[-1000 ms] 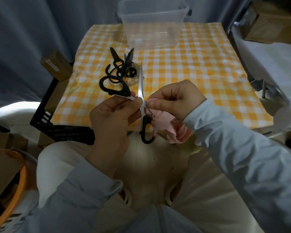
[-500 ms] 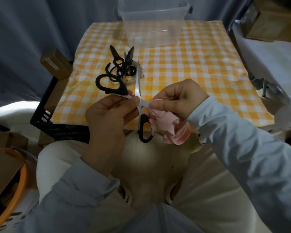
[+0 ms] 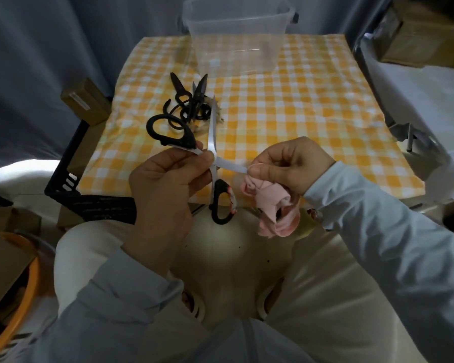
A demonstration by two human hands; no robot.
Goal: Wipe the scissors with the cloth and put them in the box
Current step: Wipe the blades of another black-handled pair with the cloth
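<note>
1. The table (image 3: 299, 106) wears a yellow-and-white checked cover, rumpled along its left side.
2. A clear plastic box (image 3: 236, 40) stands at its far edge, before grey curtains (image 3: 37, 48).
3. A heap of black scissors (image 3: 186, 106) lies left of centre.
4. A black crate (image 3: 71, 179) and cardboard boxes (image 3: 85, 100) sit beside the table's left edge.
5. Over the near edge, the left hand (image 3: 165, 184) pinches the opened scissors (image 3: 211, 132) at the pivot between thumb and forefinger.
6. The right hand (image 3: 291, 163), fingers curled, pinches the pink cloth (image 3: 270, 203) round one blade's tip; the rest hangs below.
</note>
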